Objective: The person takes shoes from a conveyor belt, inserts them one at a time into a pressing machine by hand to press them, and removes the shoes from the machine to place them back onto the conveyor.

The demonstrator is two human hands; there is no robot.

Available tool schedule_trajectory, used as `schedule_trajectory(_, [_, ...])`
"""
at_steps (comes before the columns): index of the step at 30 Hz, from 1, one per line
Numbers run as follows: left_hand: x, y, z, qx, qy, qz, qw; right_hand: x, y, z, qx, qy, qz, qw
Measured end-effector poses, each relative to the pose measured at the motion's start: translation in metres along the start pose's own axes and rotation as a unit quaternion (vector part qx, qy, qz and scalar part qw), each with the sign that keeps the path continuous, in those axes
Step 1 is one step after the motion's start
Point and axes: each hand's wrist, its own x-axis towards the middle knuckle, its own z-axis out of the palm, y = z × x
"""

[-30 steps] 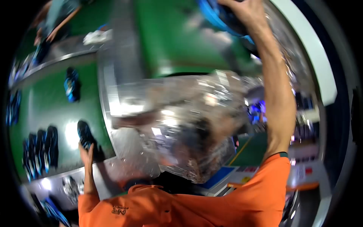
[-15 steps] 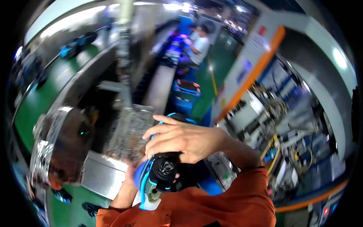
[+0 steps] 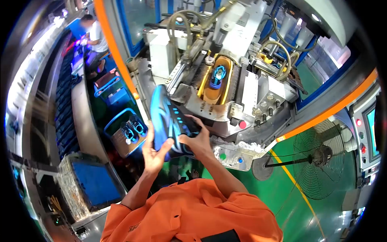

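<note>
A blue and black shoe [image 3: 165, 123], somewhat blurred, is held up in front of my chest. At its left side my left hand [image 3: 155, 155] is closed on it, thumb against the near end. My right hand [image 3: 198, 139] grips the right side, with the thumb pressed on the dark upper and the fingers wrapped round. Just beyond the shoe stands a machine whose yellow-edged bed [image 3: 204, 84] has a brown pad. A blue piece with lacing [image 3: 218, 76] sits on that pad.
Left of the shoe, a blue basket [image 3: 117, 133] holds shoes [image 3: 133, 128]. A conveyor [image 3: 84, 109] runs along the left, with a seated co-worker [image 3: 96, 40] farther back. An orange frame post [image 3: 115, 44] borders the machine. A fan [image 3: 320, 155] and a control panel [image 3: 369, 141] stand right.
My view has swung right, from the conveyor side to the machine. The shoe has moved from close against my body to farther out, and both hands now show on its sides.
</note>
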Motion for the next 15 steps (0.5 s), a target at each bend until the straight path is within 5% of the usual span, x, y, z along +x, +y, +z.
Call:
schedule_trajectory(4, [0.066, -0.026, 0.063, 0.012, -0.169, -0.019, 0.985, 0.014, -0.016, -0.090, 0.054, 0.154, 0.049, 0.985])
schedule_trajectory(8, [0.163, -0.079, 0.131, -0.015, -0.146, -0.076, 0.986, 0.026, 0.005, -0.160, 0.230, 0.301, -0.039, 0.925])
schedule_trajectory(12, [0.281, -0.183, 0.204, 0.202, -0.116, -0.094, 0.968, 0.010, 0.014, -0.227, 0.137, 0.396, -0.110, 0.901])
schedule_trajectory(14, [0.317, -0.237, 0.238, 0.304, -0.026, 0.003, 0.952, -0.001, -0.003, -0.237, 0.037, 0.418, -0.107, 0.902])
schedule_trajectory(15, [0.332, -0.234, 0.251, 0.320, -0.089, -0.024, 0.943, 0.001, -0.019, -0.233, -0.018, 0.425, -0.101, 0.899])
